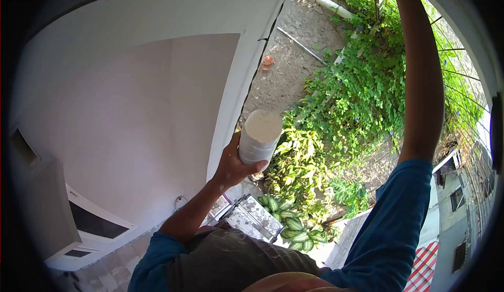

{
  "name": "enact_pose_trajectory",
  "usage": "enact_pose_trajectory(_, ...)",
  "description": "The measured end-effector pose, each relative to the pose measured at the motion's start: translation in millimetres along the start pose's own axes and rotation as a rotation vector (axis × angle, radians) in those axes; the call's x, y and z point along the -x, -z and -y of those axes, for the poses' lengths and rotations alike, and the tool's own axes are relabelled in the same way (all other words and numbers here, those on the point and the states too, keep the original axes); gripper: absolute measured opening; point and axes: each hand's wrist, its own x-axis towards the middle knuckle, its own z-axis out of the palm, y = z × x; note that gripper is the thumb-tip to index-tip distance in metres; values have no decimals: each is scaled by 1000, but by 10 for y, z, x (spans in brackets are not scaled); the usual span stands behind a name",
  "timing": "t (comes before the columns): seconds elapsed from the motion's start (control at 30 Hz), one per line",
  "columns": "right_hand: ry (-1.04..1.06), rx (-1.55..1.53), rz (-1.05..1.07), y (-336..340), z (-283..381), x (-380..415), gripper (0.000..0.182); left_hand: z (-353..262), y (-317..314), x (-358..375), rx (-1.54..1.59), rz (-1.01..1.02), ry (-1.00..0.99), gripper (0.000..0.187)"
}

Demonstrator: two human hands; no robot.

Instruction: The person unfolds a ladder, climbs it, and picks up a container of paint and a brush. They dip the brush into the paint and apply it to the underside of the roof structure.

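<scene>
The left hand [233,163] is wrapped around a white cylindrical container [259,137] — held beside the white wall [157,108]. The right arm [420,82] reaches up out of frame — its hand's state cannot be told

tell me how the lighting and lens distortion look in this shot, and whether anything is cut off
Head view: strong fisheye, the white wall edges bow and black corners vignette the frame; sunlit plants are bright, the wall sits in soft shade; the left hand holding the white container is sharp; the raised right arm runs out of frame, its hand unseen.

White wall [131,108] blocks the left; open air above garden plants [357,92].
</scene>
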Motion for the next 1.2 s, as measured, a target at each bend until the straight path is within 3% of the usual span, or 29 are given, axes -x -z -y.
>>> enact_pose_trajectory(0.23, -306, -205, 42, 53, 608, 2260, 19, 55, 206, 305, -176, 231, 51, 94)
enact_pose_trajectory(0.3, -442, -321, 119, 293, 410, 2758, 19, 56, 193, 379, -210, 261, 61, 95)
enact_pose_trajectory(0.43, -598, -471, 267, 628, 534, 3396, 21, 157, 133, 477, -191, 307, 108, 95)
enact_pose_trajectory(0.57, -747, -414, 423, 650, 671, 3718, 18, 289, 15, 521, -218, 346, 94, 97)
enact_pose_trajectory(0.67, -608, -256, 540, 506, 659, 3949, 14, 357, -98, 538, -200, 373, 76, 97)
enact_pose_trajectory(0.93, -574, -119, 594, 488, 673, 4312, 14, 484, -280, 507, -181, 431, 101, 99)
enact_pose_trajectory(1.2, -491, -16, 674, 493, 643, 4454, 17, 480, -382, 388, -226, 460, -58, 99)
